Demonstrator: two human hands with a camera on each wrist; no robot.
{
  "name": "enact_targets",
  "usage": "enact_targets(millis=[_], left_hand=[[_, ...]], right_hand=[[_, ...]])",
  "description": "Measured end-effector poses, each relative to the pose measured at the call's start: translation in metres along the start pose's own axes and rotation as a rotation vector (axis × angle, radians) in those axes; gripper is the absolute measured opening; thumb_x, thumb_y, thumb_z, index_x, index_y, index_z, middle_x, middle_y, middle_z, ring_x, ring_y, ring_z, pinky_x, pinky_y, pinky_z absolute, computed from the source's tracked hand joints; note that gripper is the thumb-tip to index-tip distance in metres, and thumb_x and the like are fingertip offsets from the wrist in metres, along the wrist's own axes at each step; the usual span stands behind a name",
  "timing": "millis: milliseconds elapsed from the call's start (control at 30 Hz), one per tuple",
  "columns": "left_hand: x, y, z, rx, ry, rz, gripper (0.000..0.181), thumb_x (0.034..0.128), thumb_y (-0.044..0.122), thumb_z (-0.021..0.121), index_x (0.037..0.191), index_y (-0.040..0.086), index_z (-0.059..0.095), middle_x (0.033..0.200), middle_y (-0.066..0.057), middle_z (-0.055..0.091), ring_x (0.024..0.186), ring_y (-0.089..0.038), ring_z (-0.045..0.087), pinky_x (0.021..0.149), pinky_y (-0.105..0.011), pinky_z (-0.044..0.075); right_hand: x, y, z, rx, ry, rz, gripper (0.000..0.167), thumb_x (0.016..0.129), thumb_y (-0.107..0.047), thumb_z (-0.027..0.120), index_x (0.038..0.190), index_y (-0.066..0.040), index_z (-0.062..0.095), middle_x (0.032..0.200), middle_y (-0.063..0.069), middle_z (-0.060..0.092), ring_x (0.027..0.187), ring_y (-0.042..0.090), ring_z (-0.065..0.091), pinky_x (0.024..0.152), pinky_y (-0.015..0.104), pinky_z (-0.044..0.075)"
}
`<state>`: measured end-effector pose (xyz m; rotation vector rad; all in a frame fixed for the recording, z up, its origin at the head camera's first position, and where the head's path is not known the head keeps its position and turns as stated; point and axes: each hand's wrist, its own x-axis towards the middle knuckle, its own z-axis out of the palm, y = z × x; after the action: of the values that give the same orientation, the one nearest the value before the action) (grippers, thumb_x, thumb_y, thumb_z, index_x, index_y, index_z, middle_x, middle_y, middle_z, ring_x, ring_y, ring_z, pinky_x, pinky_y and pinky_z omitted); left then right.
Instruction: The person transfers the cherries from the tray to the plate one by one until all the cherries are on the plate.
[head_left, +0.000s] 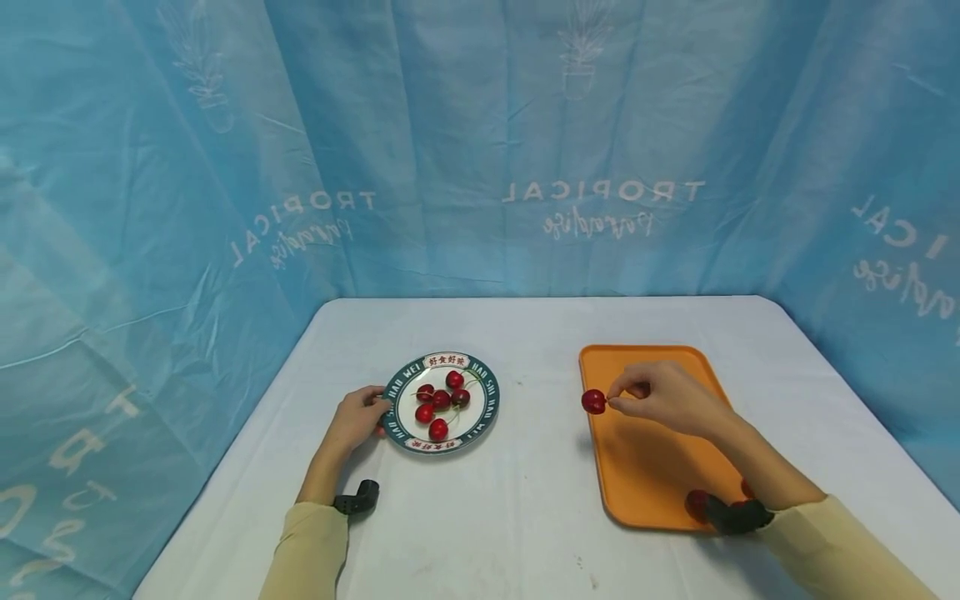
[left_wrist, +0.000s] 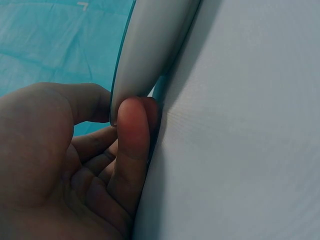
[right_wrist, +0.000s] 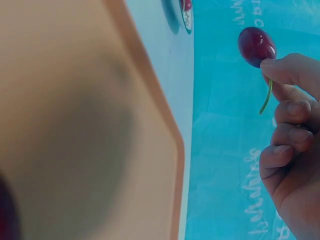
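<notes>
A dark red cherry (head_left: pixel 593 402) hangs in the air over the left edge of the orange tray (head_left: pixel 624 475). My right hand (head_left: pixel 670 398) pinches it by its green stem (right_wrist: pixel 268 95) between thumb and forefinger, as the right wrist view shows. On the left, my left hand (head_left: pixel 356 423) grips the rim of a round plate (head_left: pixel 489 392), thumb on top and fingers beneath. Several cherries (head_left: pixel 441 400) lie in the plate's white middle. From the left wrist view, the plate's pale side (left_wrist: pixel 155 45) sits between thumb and fingers.
More cherries (head_left: pixel 697 504) lie at the tray's near right end, partly hidden by the right wrist's black camera strap (head_left: pixel 738 517). A white cloth (head_left: pixel 525 333) covers the table. Blue printed curtains (head_left: pixel 450 150) hang behind it and at both sides.
</notes>
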<state>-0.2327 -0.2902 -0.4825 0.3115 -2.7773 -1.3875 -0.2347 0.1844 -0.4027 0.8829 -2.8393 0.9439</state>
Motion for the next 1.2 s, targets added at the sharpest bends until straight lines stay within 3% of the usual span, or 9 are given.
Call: enact_targets(millis=[167, 600, 700, 1000, 1200], left_hand=[[0.001, -0.002, 0.0, 0.003, 0.003, 0.003, 0.046, 0.0929, 0.022, 0.055, 0.133, 0.0, 0.053, 0.109, -0.013, 0.061, 0.09, -0.022, 0.057, 0.082, -0.037, 0.043], [0.002, -0.003, 0.0, 0.009, 0.009, 0.013, 0.046, 0.0921, 0.021, 0.055, 0.132, 0.0, 0.054, 0.11, -0.014, 0.062, 0.096, -0.026, 0.055, 0.089, -0.043, 0.042], [0.001, -0.002, 0.0, 0.007, 0.006, 0.012, 0.047, 0.0923, 0.021, 0.055, 0.133, -0.002, 0.053, 0.112, -0.015, 0.061, 0.098, -0.027, 0.055, 0.091, -0.045, 0.042], [0.001, -0.003, 0.001, 0.013, 0.012, 0.001, 0.046, 0.0922, 0.022, 0.055, 0.133, -0.001, 0.053, 0.113, -0.015, 0.061, 0.097, -0.026, 0.055, 0.09, -0.044, 0.042], [0.001, -0.003, 0.002, 0.013, 0.017, 0.0, 0.046, 0.0912, 0.022, 0.055, 0.131, 0.0, 0.054, 0.106, -0.014, 0.063, 0.085, -0.023, 0.058, 0.078, -0.035, 0.045]], right_hand=[[0.011, -0.005, 0.003, 0.022, -0.033, 0.023, 0.007, 0.086, -0.03, 0.072, 0.088, -0.024, 0.071, 0.065, -0.004, 0.049, 0.06, 0.015, 0.045, 0.054, 0.028, 0.035], [0.038, -0.017, 0.012, 0.112, -0.055, -0.027, 0.007, 0.085, -0.033, 0.072, 0.087, -0.026, 0.073, 0.06, -0.003, 0.043, 0.053, 0.012, 0.038, 0.053, 0.027, 0.034], [0.044, -0.018, 0.016, 0.139, -0.065, -0.021, 0.008, 0.085, -0.03, 0.073, 0.087, -0.022, 0.074, 0.062, -0.002, 0.043, 0.054, 0.012, 0.038, 0.054, 0.028, 0.034], [0.067, -0.024, 0.03, 0.14, -0.107, 0.007, 0.01, 0.085, -0.027, 0.073, 0.089, -0.018, 0.075, 0.066, -0.001, 0.047, 0.06, 0.016, 0.042, 0.054, 0.028, 0.033], [0.079, -0.03, 0.038, 0.145, -0.12, -0.014, 0.009, 0.084, -0.025, 0.074, 0.088, -0.016, 0.076, 0.064, -0.001, 0.046, 0.062, 0.016, 0.043, 0.054, 0.029, 0.032]])
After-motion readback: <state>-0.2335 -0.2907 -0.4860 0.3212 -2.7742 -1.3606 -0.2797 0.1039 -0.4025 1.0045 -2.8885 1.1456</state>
